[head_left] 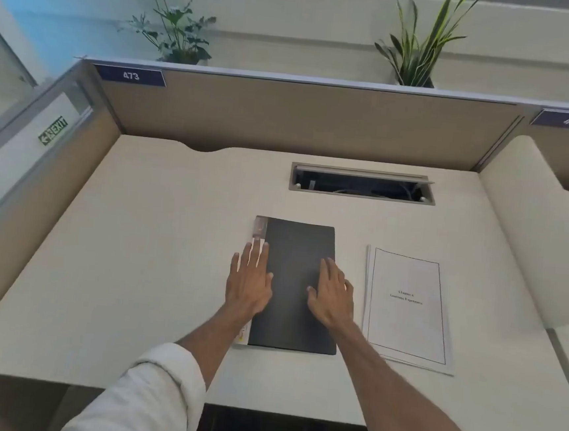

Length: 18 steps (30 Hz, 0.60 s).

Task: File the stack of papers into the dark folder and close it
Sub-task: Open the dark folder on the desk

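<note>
The dark folder [296, 285] lies shut and flat at the middle of the bench [135, 254], its clear spine strip along the left edge; what is inside cannot be seen. The stack of papers [409, 308] lies just right of it, outside the folder, a printed title page on top. The left hand [249, 281] rests palm down with fingers spread over the folder's left edge, gripping nothing. The right hand [331, 296] lies flat and open on the cover near its right edge. Both forearms reach forward from the near edge, the left in a rolled white sleeve [143, 399].
</note>
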### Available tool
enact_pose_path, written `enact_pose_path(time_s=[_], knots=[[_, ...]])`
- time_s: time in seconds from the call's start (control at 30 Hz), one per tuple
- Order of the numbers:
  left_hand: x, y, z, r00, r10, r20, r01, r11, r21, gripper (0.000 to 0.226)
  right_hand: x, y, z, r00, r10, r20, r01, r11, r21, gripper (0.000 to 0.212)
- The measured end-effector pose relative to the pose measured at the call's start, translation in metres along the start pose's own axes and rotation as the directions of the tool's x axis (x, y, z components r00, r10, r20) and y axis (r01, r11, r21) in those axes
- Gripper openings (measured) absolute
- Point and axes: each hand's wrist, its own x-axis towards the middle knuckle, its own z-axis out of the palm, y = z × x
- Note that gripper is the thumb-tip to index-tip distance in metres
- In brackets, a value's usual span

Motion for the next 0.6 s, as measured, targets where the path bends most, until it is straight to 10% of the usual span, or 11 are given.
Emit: enact_pose_path(time_s=[0.6], knots=[[-0.010,-0.025,0.021,0.974,-0.152,0.170,0.172,0.979,-0.108,0.071,0.008,0.002,0.021,0.874,0.481,0.073,-0.460,0.769,0.443,0.046]])
